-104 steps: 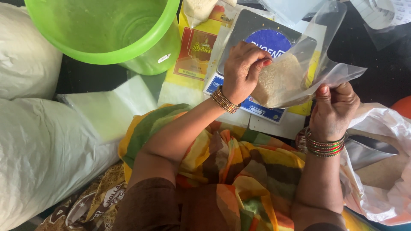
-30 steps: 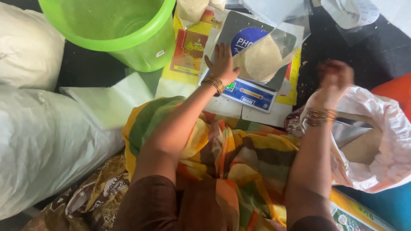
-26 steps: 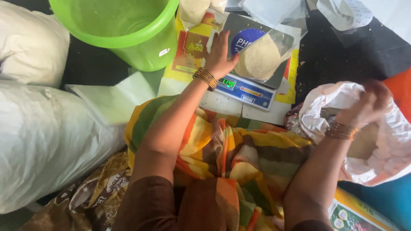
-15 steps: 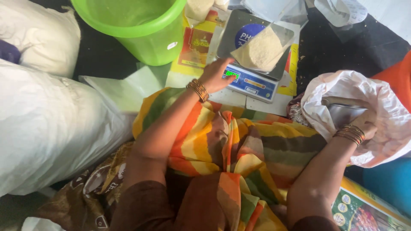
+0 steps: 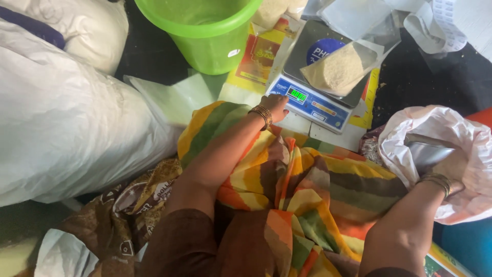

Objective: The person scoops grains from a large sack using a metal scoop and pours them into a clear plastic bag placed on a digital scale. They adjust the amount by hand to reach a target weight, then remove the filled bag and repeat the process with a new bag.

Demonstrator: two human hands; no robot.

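Observation:
My left hand lies with fingers apart on the front left corner of a digital scale, beside its lit green display, and holds nothing. On the scale's steel platform lies a clear plastic bag of pale grain. My right hand is down inside an open white sack at the right. There it grips the end of a metal scoop, and the fingers are partly hidden and blurred. Both wrists wear gold bangles.
A green bucket stands behind the scale to the left, with a yellow and red packet next to it. Large white sacks fill the left side. A brown printed bag lies by my left knee. Loose plastic bags lie at the far right.
My left hand let go of the grain bag and slid down to the scale's front. My right hand left the bag, swung right and went into the white sack.

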